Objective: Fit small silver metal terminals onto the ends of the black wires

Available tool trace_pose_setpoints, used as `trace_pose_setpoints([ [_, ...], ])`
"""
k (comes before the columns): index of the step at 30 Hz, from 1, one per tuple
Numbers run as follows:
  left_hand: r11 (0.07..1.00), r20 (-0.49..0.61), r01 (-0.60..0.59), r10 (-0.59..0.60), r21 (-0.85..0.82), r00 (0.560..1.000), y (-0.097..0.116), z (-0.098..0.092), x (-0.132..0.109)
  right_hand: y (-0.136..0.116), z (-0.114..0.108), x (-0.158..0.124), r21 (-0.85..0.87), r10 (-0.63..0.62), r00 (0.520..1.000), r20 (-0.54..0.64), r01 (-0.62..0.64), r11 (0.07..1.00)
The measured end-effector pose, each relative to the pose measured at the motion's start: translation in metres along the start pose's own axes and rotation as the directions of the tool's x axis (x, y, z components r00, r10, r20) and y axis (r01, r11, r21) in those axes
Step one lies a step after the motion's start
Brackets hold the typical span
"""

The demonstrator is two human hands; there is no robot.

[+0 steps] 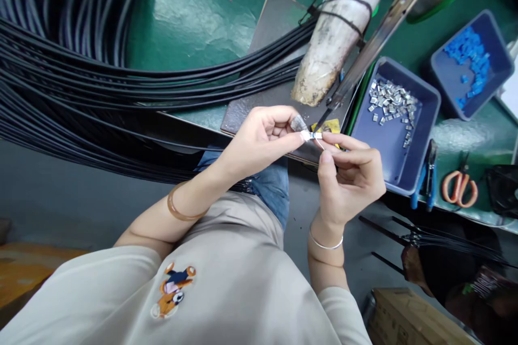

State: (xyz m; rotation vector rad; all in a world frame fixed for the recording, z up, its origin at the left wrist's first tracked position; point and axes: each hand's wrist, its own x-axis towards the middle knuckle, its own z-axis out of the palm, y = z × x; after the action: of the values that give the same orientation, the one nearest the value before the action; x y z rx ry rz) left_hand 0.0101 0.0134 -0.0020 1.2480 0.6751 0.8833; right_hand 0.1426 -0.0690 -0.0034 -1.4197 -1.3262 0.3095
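My left hand (265,132) is closed in a pinch, thumb and forefinger together on a small silver-and-white connector (318,135). Grey tape wraps one of its fingertips. From the other side, my right hand (353,170) is closed too, its forefinger at the connector's right end. A thin whitish strand (320,144) runs from the connector to the right thumb and fingers. The narrow dark tip of a pointed tool (322,119) comes down just above the connector; whether they touch I cannot tell. A yellow pad (328,127) lies behind the fingers.
Black cables (170,83) sweep across the left. A whitish duct (343,27) and a slanted metal bar (376,38) hang over the bench. Rightward are a bin of metal shells (433,102), a bin of blue parts (439,73), blue-handled pliers (421,183) and orange scissors (459,188).
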Motion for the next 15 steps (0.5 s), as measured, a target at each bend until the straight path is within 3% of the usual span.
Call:
trace_pose_setpoints([
  [15, 0.996, -0.027, 0.007, -0.009, -0.093, 1.000, -0.0022, 0.0014, 0.0028, -0.0005, 0.0000, 0.0027, 0.023, -0.026, 1.000, -0.003, 0.026, 0.999],
])
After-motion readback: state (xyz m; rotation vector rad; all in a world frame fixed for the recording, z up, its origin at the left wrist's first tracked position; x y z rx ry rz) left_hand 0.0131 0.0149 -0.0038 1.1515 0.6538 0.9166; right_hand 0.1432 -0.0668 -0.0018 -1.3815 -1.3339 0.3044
